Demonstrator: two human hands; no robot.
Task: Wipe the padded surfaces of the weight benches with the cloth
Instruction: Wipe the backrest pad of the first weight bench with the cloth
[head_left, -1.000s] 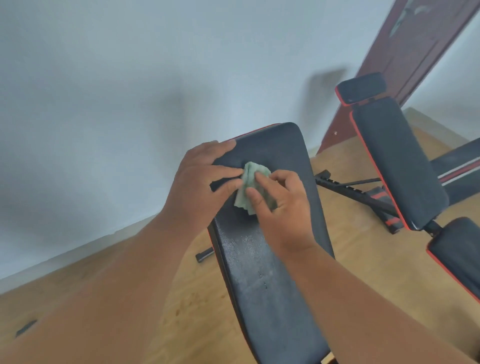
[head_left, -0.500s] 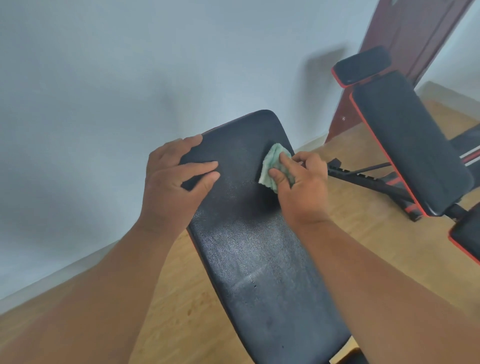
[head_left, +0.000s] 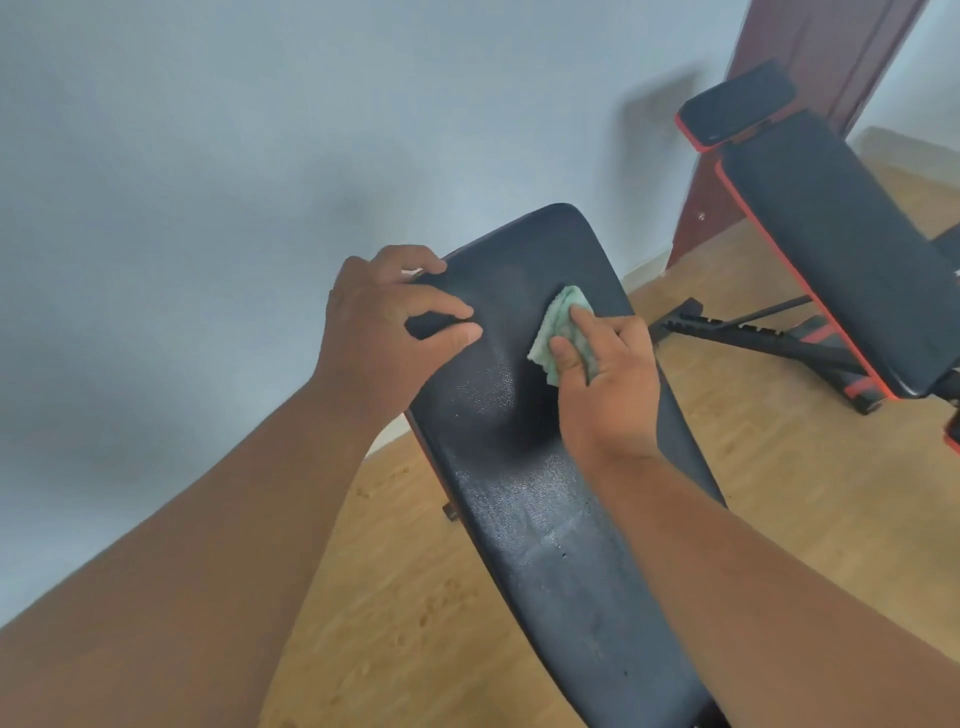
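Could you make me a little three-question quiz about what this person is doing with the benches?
1. True or false: the right hand presses the green cloth on the near bench pad.
2. What does the left hand do? A) grips the pad's edge B) holds a bottle C) hangs free
3. What colour trims the far bench?

Key: 1 true; 2 A; 3 red.
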